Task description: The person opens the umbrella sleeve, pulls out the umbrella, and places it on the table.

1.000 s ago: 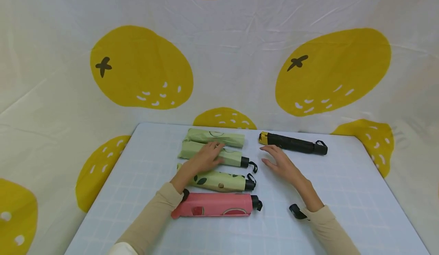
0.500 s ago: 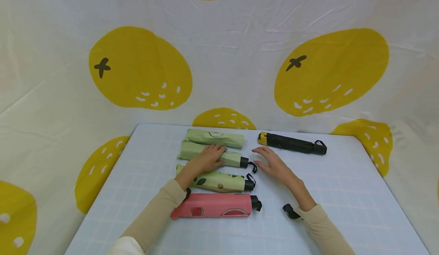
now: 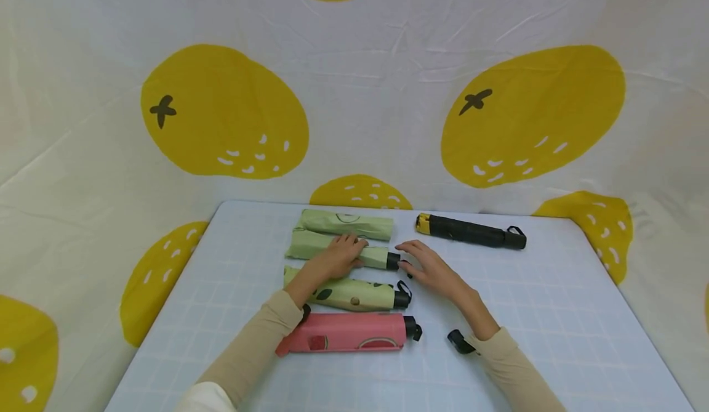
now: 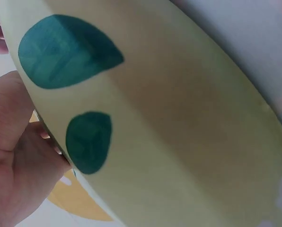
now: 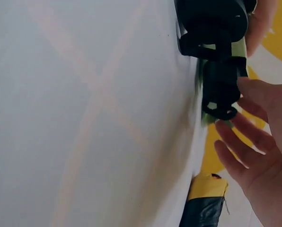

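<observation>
Several folded umbrellas lie in a column on the table. My left hand (image 3: 335,257) lies over the plain light green umbrella (image 3: 376,257), second from the back, and grips its body from above, fingers on the far side and thumb on the near side. At that umbrella's black handle, my right hand (image 3: 431,269) holds its fingers apart and loosely bent; in the right wrist view its thumb is close to the handle (image 5: 221,85). Nearer lies a green umbrella with dark leaves (image 3: 360,294), large in the left wrist view. Closest is a pink watermelon-print umbrella (image 3: 360,332).
Another light green umbrella (image 3: 349,223) lies at the back, against the gripped one. A black umbrella with a yellow end (image 3: 471,230) lies at the back right. The pale checked table (image 3: 554,313) meets a white curtain (image 3: 376,116) with yellow fruit prints.
My right hand has moved left, from near the black umbrella to the handle of the plain green umbrella. My left hand has stayed on that umbrella, nearly still.
</observation>
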